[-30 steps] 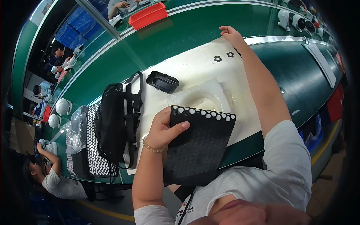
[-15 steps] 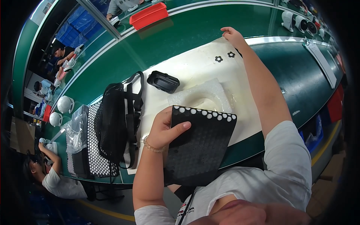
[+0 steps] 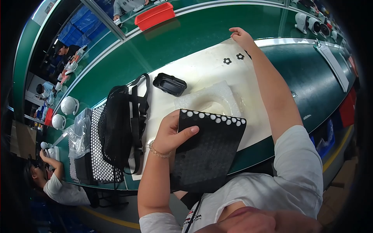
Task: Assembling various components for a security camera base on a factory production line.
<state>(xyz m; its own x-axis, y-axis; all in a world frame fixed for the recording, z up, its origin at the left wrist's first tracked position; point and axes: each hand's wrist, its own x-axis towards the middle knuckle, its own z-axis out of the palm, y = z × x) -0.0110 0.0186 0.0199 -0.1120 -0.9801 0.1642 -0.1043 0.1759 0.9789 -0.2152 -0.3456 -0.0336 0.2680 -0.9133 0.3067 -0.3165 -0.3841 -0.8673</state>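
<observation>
My left hand (image 3: 171,134) is closed on a black perforated sheet (image 3: 206,155), its thumb lying across the upper left corner. White shows through a row of round holes along the sheet's top edge. My right hand (image 3: 243,40) reaches to the far corner of a white board (image 3: 254,112). Its index finger is stretched out and apart from the others, and no object shows in it. Between the hands lies a white foam piece (image 3: 221,93) with a curved cutout, partly hidden by the sheet. Two small black flower shapes (image 3: 234,59) sit near the right hand.
A black plastic tray (image 3: 169,84) rests on the board. To the left are a black mesh bag with straps (image 3: 120,128), perforated black material (image 3: 97,155) and a clear plastic bag (image 3: 81,132). A red bin (image 3: 154,16) stands beyond; co-workers sit left and far.
</observation>
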